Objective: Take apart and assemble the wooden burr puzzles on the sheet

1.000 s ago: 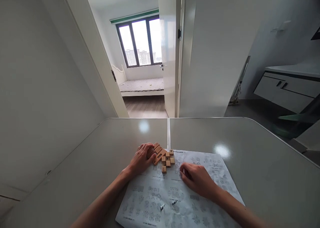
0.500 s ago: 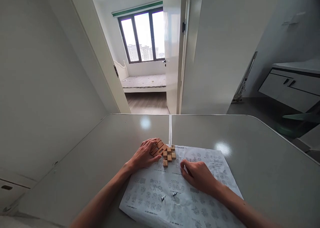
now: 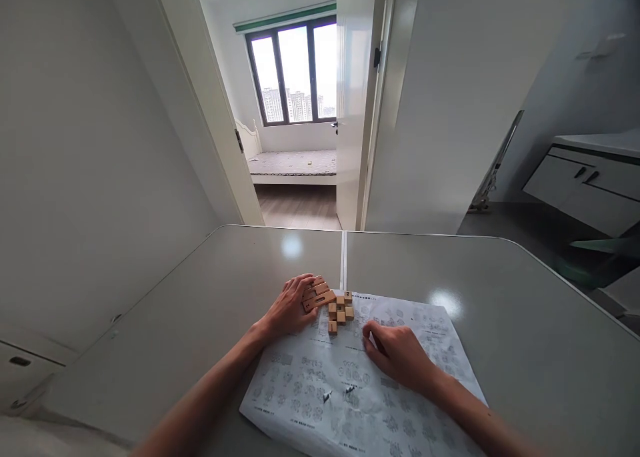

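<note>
My left hand [image 3: 290, 308] wraps around the left side of a slotted wooden board [image 3: 320, 299], which tilts up at the far edge of a printed paper sheet. Its fingers cover part of the board. Just right of the board, small wooden cubes [image 3: 341, 317] sit grouped closely together, some with dark marks on them. One cube at the front stands slightly out from the group. On the paper to the right of the cubes rests my right hand [image 3: 395, 350], its fingers curled in and nothing visible inside.
The printed paper sheet [image 3: 320, 370] lies on a glossy grey table [image 3: 240, 270] with a seam down its middle. Two small dark-and-white bits [image 3: 327, 396] rest on the paper. Beyond the table's far edge are a doorway with an open door [image 3: 350, 110] and a bed [image 3: 295, 163].
My left hand has tipped the slotted board, so its slots sit at a flatter angle and its near edge faces me more. My right hand stays curled in place. The view has shifted slightly.
</note>
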`<state>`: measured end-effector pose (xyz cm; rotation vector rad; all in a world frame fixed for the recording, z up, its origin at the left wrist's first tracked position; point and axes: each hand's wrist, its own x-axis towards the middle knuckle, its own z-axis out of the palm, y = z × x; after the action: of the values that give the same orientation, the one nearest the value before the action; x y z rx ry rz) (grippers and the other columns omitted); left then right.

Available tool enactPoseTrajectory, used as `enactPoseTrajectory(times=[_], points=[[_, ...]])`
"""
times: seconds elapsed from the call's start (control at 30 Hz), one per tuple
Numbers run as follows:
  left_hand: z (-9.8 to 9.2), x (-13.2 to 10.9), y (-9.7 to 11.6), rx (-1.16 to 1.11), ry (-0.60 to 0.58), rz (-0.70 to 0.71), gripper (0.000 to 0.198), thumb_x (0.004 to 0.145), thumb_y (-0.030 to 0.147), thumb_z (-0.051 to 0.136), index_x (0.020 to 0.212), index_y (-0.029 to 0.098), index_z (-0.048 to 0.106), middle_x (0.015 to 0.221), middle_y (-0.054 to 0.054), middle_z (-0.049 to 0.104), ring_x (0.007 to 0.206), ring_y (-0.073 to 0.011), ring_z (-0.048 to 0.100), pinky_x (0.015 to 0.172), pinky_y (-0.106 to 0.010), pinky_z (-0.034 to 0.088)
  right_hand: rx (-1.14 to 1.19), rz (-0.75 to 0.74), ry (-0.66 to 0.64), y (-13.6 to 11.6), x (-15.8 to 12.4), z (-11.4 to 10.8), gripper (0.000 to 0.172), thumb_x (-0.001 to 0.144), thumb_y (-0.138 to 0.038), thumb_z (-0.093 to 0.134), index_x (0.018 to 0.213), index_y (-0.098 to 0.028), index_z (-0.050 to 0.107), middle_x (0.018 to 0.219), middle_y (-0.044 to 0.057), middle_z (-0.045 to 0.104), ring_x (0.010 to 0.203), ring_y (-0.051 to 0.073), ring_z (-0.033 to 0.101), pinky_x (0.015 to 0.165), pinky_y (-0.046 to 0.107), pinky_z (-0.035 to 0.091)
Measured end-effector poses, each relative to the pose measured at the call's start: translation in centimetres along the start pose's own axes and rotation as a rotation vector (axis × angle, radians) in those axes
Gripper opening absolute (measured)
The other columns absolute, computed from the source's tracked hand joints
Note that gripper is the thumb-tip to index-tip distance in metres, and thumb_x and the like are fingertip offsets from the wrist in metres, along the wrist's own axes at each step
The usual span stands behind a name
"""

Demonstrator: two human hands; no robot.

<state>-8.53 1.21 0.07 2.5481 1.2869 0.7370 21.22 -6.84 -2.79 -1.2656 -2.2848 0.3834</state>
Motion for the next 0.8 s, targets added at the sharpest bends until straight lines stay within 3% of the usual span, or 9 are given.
enactPoseTrajectory(times=[0.17, 0.5, 0.8], points=[[0.14, 0.05, -0.32, -0.037, 0.022, -0.035, 0.060, 0.086, 0.037, 0.075, 0.138, 0.028, 0.046, 0.143, -0.010, 0.055, 0.130, -0.0319, 0.056, 0.110, -0.052, 0.049, 0.001, 0.012, -0.008, 0.05, 0.09, 0.10, 0.019, 0.099, -0.024, 0.043, 0.092, -0.022, 0.061, 0.061, -0.003, 0.065, 0.051, 0.015, 0.059, 0.060, 0.025, 0.039], [-0.26, 0.17, -0.12, -0.061, 0.050, -0.029, 0.057, 0.085, 0.038, 0.078, 0.134, 0.029, 0.049, 0.136, -0.010, 0.058, 0.119, -0.0310, 0.065, 0.096, -0.046, 0.060, 0.010, 0.011, -0.012, 0.04, 0.10, 0.17, 0.020, 0.099, -0.025, 0.043, 0.093, -0.021, 0.062, 0.062, -0.002, 0.067, 0.052, 0.016, 0.061, 0.060, 0.025, 0.039], [-0.37, 0.11, 0.00, -0.028, 0.093, -0.015, 0.056, 0.082, 0.039, 0.079, 0.131, 0.030, 0.053, 0.135, -0.009, 0.057, 0.117, -0.0287, 0.064, 0.095, -0.044, 0.061, -0.003, 0.017, 0.004, -0.07, 0.28, 0.20, 0.019, 0.097, -0.022, 0.044, 0.092, -0.022, 0.062, 0.063, -0.002, 0.068, 0.054, 0.016, 0.064, 0.060, 0.025, 0.039]])
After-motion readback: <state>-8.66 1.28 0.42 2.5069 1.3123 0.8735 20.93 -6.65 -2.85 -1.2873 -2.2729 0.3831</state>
